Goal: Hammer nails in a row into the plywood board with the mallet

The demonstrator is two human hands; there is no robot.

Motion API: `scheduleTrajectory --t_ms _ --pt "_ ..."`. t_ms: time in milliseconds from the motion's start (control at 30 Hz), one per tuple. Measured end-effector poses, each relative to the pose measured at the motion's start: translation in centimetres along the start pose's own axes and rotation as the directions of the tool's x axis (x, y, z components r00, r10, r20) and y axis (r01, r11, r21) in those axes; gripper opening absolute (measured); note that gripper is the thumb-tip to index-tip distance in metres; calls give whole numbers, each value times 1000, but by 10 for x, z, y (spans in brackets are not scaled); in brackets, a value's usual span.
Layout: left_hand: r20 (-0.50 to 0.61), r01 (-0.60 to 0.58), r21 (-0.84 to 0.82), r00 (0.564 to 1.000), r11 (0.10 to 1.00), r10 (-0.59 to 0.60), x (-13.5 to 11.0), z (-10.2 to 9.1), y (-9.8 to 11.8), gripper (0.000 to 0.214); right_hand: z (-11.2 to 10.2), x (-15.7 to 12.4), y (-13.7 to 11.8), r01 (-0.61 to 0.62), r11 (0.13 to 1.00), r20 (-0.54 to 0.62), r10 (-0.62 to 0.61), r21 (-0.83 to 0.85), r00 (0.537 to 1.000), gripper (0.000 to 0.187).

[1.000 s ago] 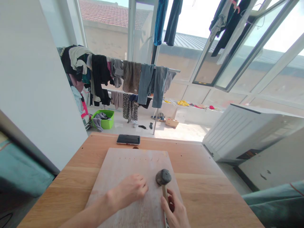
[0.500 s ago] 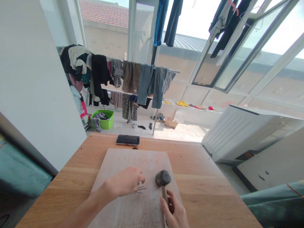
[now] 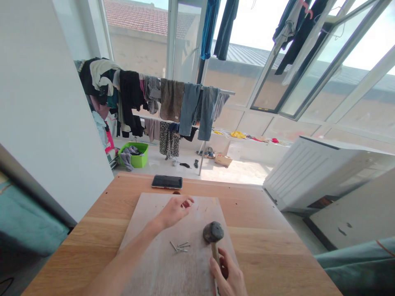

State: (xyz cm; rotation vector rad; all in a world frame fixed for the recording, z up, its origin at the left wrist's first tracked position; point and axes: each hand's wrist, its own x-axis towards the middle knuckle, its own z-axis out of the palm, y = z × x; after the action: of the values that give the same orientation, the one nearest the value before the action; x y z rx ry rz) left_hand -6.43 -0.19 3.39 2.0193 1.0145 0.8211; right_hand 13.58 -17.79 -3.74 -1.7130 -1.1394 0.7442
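My left hand (image 3: 176, 210) is over the far part of a pale board (image 3: 148, 263), with its fingers curled together beside a row of small marks. What they hold, if anything, is hidden. Two thin nails (image 3: 202, 208) stand in the board just right of my fingertips. A small pile of loose nails (image 3: 182, 246) lies on the middle of the board. My right hand (image 3: 227, 272) is wrapped round the wooden handle of a hammer (image 3: 213, 232). Its dark, blocky head is over the board's right side.
The board lies on a wooden table (image 3: 262, 246). Beyond the board is a phone (image 3: 167, 181), near the table's far edge. Past the table are a clothes rack with laundry (image 3: 171, 98), a green basket (image 3: 141, 159) and a white ribbed cabinet (image 3: 296, 172).
My left hand has left the loose nails and moved forward to the row at the board's far end. The pile is now uncovered. My right hand and the hammer have barely moved.
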Motion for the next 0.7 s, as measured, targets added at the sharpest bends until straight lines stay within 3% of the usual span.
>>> scheduleTrajectory --t_ms 67,133,500,700 --pt "-182 81 1 980 997 -79 7 15 -15 16 0 1 1 10 999 2 -10 -33 1000 78" --pt "-238 100 -16 966 995 -101 8 28 -25 13 0 1 3 23 997 10 -23 -68 1000 80" --pt "-201 -17 1 979 1000 17 1 29 -26 19 -4 0 5 -5 993 11 6 -114 1000 84" --pt "-204 -41 101 977 994 61 1 31 -24 13 -15 7 0 -21 997 230 36 -68 972 79"
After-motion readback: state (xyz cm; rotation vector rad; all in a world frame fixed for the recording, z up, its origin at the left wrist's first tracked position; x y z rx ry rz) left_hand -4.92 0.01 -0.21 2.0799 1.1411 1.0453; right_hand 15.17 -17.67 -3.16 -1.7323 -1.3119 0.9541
